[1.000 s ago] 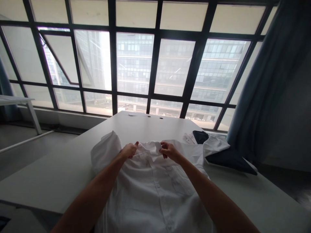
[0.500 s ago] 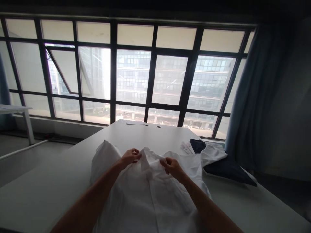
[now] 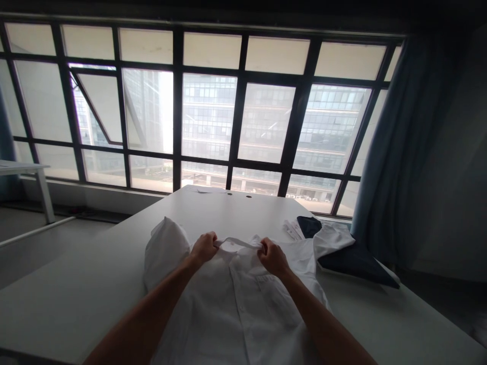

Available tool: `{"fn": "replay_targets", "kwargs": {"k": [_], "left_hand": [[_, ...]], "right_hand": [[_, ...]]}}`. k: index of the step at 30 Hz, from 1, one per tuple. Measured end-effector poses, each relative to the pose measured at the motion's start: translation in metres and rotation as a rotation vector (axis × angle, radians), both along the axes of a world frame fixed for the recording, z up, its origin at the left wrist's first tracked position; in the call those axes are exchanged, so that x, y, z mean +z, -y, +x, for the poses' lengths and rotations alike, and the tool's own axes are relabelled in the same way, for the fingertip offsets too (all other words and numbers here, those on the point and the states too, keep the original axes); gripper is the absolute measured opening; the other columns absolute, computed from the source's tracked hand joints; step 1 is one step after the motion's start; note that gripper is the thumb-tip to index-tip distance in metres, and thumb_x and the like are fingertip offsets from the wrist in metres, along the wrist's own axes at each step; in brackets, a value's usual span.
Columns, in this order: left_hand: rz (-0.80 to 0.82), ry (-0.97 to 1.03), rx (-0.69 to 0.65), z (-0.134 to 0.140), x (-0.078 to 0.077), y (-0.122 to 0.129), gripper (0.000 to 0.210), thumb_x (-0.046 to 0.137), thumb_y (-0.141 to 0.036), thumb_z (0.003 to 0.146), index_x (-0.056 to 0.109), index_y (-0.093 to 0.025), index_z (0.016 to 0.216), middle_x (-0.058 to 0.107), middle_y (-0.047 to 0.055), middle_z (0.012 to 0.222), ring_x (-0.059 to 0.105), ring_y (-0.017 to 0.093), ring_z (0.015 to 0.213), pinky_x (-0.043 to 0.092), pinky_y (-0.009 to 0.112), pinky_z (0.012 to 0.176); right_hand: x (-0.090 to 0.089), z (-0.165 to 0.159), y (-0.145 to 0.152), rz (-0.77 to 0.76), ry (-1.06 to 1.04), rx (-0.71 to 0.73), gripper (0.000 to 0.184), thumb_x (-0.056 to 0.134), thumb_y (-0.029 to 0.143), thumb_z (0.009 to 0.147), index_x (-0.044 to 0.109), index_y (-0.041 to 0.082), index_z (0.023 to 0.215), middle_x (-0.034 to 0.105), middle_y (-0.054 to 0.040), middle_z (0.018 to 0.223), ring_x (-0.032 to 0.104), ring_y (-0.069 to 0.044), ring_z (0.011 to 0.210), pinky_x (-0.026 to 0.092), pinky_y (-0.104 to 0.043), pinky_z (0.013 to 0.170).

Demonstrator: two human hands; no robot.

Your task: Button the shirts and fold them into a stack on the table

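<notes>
A white button-up shirt (image 3: pixel 224 309) lies front side up on the white table, its collar end away from me. My left hand (image 3: pixel 204 247) is closed on the left end of the collar. On the other end, my right hand (image 3: pixel 273 257) pinches the collar too. Between the two hands the collar band (image 3: pixel 238 242) is raised and stretched in a shallow arc. A chest pocket and the button strip show below it. One sleeve (image 3: pixel 166 251) bunches up at the left, and the other sleeve (image 3: pixel 332 239) reaches right over dark cloth.
Dark navy cloth (image 3: pixel 355 263) lies under the right sleeve, beside a small white printed piece (image 3: pixel 292 229). The white table (image 3: pixel 68 299) extends toward the windows. Another white table (image 3: pixel 23 167) stands at the far left, and a blue curtain (image 3: pixel 395 152) hangs at the right.
The collar, which was standing up in a fold near my left hand, is now pulled into a stretched band between both hands. My fingers have closed more tightly on its ends.
</notes>
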State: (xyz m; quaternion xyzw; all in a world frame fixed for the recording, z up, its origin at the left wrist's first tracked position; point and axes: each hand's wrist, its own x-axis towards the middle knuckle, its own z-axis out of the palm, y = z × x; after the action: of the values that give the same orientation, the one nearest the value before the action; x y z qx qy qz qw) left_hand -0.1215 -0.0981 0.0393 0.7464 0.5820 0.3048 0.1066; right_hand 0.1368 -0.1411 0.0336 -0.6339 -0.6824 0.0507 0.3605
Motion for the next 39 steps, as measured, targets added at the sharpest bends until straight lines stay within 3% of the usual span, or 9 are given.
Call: {"fn": "replay_targets", "kwargs": {"k": [5,11,14,21,25,27,31,34,39], "left_hand": [[0.043,-0.05,0.095,-0.007,0.011,0.005,0.002,0.065,-0.015,0.075,0.066,-0.015,0.075,0.07,0.007,0.08,0.063,0.019,0.08,0.042,0.025,0.069],[0.125,-0.123,0.154,0.003,0.031,0.023,0.016,0.056,-0.006,0.072,0.068,-0.016,0.077,0.07,0.009,0.089,0.065,0.02,0.082,0.044,0.026,0.069],[0.103,-0.09,0.075,0.015,0.035,0.031,0.015,0.057,-0.009,0.069,0.069,-0.015,0.074,0.071,0.009,0.077,0.065,0.022,0.078,0.044,0.027,0.067],[-0.29,-0.115,-0.003,-0.007,0.036,0.019,0.01,0.067,-0.019,0.067,0.063,-0.017,0.058,0.066,0.002,0.052,0.066,0.018,0.061,0.045,0.024,0.059],[-0.444,0.175,-0.075,-0.018,0.036,0.012,0.008,0.07,-0.021,0.07,0.064,-0.015,0.072,0.07,0.004,0.058,0.068,0.019,0.06,0.05,0.024,0.059],[-0.434,0.438,-0.104,-0.015,0.034,0.01,0.025,0.069,-0.023,0.075,0.063,-0.012,0.096,0.074,0.009,0.073,0.07,0.02,0.069,0.053,0.026,0.062],[-0.169,0.704,-0.234,-0.006,0.021,0.003,0.056,0.062,-0.02,0.082,0.043,-0.013,0.134,0.063,0.02,0.128,0.064,0.022,0.112,0.054,0.032,0.084],[-0.022,0.472,-0.258,-0.003,0.01,-0.002,0.051,0.061,-0.022,0.081,0.052,-0.014,0.131,0.058,0.018,0.135,0.057,0.025,0.123,0.049,0.036,0.096],[0.05,0.055,-0.268,-0.004,0.003,0.002,0.021,0.065,-0.026,0.077,0.073,-0.015,0.093,0.072,0.01,0.099,0.066,0.023,0.089,0.05,0.032,0.086]], "right_hand": [[-0.004,0.004,-0.001,-0.065,-0.191,0.356,0.028,0.06,0.044,0.077,0.051,0.02,0.067,0.055,0.001,0.062,0.05,-0.014,0.058,0.037,-0.023,0.055],[0.009,-0.006,-0.001,0.051,0.117,-0.144,0.008,0.056,0.015,0.071,0.057,0.019,0.063,0.061,-0.0029,0.061,0.055,-0.015,0.061,0.032,-0.023,0.058],[0.014,-0.013,0.002,0.078,0.183,-0.192,0.011,0.053,0.014,0.073,0.061,0.019,0.066,0.066,-0.0064,0.065,0.059,-0.016,0.064,0.034,-0.024,0.059],[0.007,-0.011,0.004,-0.303,-0.448,0.071,0.042,0.044,0.039,0.089,0.054,0.018,0.055,0.06,-0.0063,0.047,0.052,-0.014,0.04,0.04,-0.022,0.043],[0.009,-0.02,0.007,-0.35,-0.564,0.246,0.043,0.039,0.046,0.095,0.066,0.014,0.083,0.073,-0.0116,0.085,0.064,-0.013,0.056,0.049,-0.023,0.052],[0.008,-0.027,0.009,-0.322,-0.505,0.366,0.038,0.052,0.051,0.089,0.066,0.016,0.097,0.072,-0.0096,0.094,0.065,-0.013,0.064,0.048,-0.022,0.054],[-0.003,-0.046,0.017,-0.256,-0.08,0.382,0.043,0.067,0.058,0.077,0.065,0.016,0.071,0.065,-0.0027,0.064,0.054,-0.011,0.055,0.037,-0.02,0.05],[-0.014,-0.063,0.023,-0.2,0.159,0.27,0.042,0.071,0.058,0.072,0.064,0.017,0.067,0.065,-0.0036,0.063,0.055,-0.013,0.056,0.035,-0.023,0.053],[-0.021,-0.077,0.022,-0.203,0.343,0.166,0.023,0.058,0.037,0.083,0.07,0.017,0.081,0.072,-0.0109,0.079,0.064,-0.021,0.069,0.04,-0.026,0.061]]}}
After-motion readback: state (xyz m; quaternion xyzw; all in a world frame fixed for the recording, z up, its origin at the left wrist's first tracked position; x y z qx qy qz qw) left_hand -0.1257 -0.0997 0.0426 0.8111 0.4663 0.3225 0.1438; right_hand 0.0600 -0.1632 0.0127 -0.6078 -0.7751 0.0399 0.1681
